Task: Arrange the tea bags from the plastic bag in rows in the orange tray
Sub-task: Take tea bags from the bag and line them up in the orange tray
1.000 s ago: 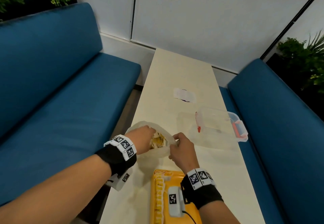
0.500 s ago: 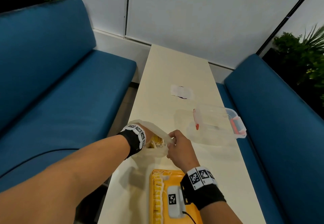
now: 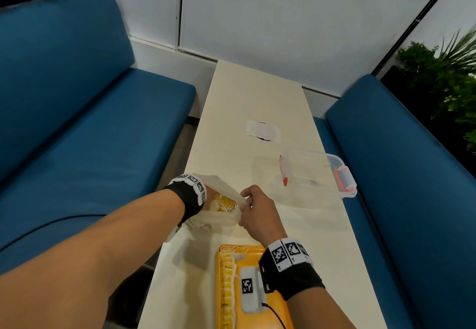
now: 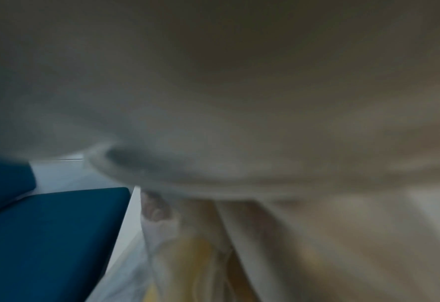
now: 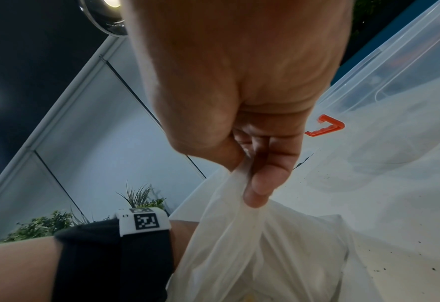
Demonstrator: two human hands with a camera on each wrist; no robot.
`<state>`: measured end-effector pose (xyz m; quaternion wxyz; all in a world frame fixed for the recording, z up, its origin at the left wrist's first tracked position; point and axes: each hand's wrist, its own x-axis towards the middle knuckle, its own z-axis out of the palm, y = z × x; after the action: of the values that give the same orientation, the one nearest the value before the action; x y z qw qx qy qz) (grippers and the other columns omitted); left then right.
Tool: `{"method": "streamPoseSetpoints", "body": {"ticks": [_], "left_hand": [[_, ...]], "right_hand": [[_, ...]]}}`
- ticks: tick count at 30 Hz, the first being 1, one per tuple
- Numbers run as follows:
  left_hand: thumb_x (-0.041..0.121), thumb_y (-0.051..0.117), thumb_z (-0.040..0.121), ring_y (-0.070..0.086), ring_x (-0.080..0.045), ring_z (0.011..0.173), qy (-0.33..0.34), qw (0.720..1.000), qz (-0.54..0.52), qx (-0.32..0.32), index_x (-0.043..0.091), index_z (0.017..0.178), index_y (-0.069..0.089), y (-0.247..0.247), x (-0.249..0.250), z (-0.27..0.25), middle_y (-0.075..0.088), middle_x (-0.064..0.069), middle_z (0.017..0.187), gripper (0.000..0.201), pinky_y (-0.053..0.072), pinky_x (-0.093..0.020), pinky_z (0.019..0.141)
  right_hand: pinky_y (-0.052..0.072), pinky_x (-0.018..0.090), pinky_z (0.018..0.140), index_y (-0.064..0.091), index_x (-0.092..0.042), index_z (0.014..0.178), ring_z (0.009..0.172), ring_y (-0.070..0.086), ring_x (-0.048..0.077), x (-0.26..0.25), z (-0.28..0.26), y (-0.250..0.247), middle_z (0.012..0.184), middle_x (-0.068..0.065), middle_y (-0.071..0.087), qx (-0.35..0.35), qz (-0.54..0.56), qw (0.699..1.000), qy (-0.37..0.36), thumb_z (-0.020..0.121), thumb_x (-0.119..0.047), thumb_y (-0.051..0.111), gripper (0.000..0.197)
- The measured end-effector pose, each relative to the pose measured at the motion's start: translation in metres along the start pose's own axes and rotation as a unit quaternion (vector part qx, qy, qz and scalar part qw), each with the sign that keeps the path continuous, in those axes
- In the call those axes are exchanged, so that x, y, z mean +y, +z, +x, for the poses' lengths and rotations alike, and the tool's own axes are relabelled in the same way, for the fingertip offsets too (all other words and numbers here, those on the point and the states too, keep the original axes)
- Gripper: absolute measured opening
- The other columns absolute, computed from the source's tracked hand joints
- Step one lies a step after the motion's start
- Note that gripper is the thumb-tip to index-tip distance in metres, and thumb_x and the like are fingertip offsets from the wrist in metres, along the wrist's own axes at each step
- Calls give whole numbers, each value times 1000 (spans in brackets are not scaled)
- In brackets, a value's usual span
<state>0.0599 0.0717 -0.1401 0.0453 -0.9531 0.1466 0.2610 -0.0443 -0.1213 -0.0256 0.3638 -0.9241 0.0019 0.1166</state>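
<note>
A translucent plastic bag (image 3: 219, 216) lies on the cream table (image 3: 244, 96), with yellow tea bags (image 3: 225, 202) showing in its mouth. My left hand (image 3: 209, 194) is plunged into the bag up to the wristband, so its fingers are hidden. The left wrist view is blurred plastic with a yellow smear of tea bags (image 4: 200, 265). My right hand (image 3: 251, 206) pinches the bag's rim (image 5: 239, 175) between thumb and fingers, holding the mouth apart. The orange tray (image 3: 257, 251) sits just in front of me, with one row of tea bags (image 3: 228, 285) along its left side.
A clear plastic container (image 3: 316, 174) with red clips stands on the table to the right of the bag. Farther back lies a white paper scrap (image 3: 262, 131). Blue benches (image 3: 90, 148) flank the narrow table on both sides. A white sensor unit (image 3: 248, 288) hangs over the tray.
My left hand has pushed from the bag's mouth deeper inside, until only the wrist shows. The right hand has kept its pinch on the rim.
</note>
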Motion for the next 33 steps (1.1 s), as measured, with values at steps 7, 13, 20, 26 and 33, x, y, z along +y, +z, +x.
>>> {"method": "streamPoseSetpoints", "body": {"ticks": [7, 13, 20, 26, 33], "left_hand": [[72, 50, 71, 64, -17, 98, -34, 994, -100, -22, 43, 125, 56, 56, -13, 87, 67, 13, 123, 62, 54, -36, 90], [33, 56, 98, 61, -27, 124, 0, 995, -98, -27, 24, 138, 59, -4, 9, 5, 62, 1, 136, 41, 50, -40, 105], [10, 52, 103, 53, -16, 112, 15, 989, -130, -66, 16, 148, 49, -24, 15, -6, 56, -5, 142, 45, 37, -7, 68], [16, 48, 105, 57, -14, 85, 27, 994, -83, 60, 21, 113, 63, -44, 22, -29, 63, -4, 108, 18, 40, -17, 61], [15, 54, 102, 61, -19, 96, 23, 986, -149, 70, 14, 130, 64, -71, 42, -59, 68, -3, 121, 30, 49, -30, 87]], "right_hand": [[60, 42, 74, 52, -25, 108, 78, 70, 22, 0, 1, -1, 95, -2, 62, -3, 10, 1000, 8, 95, -8, 52, 22], [60, 43, 75, 52, -24, 110, 73, 71, 21, 0, 3, -2, 95, 0, 62, -7, 24, 1000, 10, 96, -7, 51, 21], [61, 44, 69, 53, -19, 110, 63, 71, 21, 3, 2, -7, 91, 2, 61, -10, 88, 995, 35, 97, -5, 52, 19], [62, 46, 68, 54, -16, 106, 59, 72, 25, 9, 7, -12, 99, 14, 59, 5, 131, 990, 42, 95, -3, 53, 17], [62, 42, 64, 53, -18, 99, 59, 72, 28, 9, 11, -13, 101, 21, 60, 12, 170, 984, 54, 92, -1, 52, 19]]}}
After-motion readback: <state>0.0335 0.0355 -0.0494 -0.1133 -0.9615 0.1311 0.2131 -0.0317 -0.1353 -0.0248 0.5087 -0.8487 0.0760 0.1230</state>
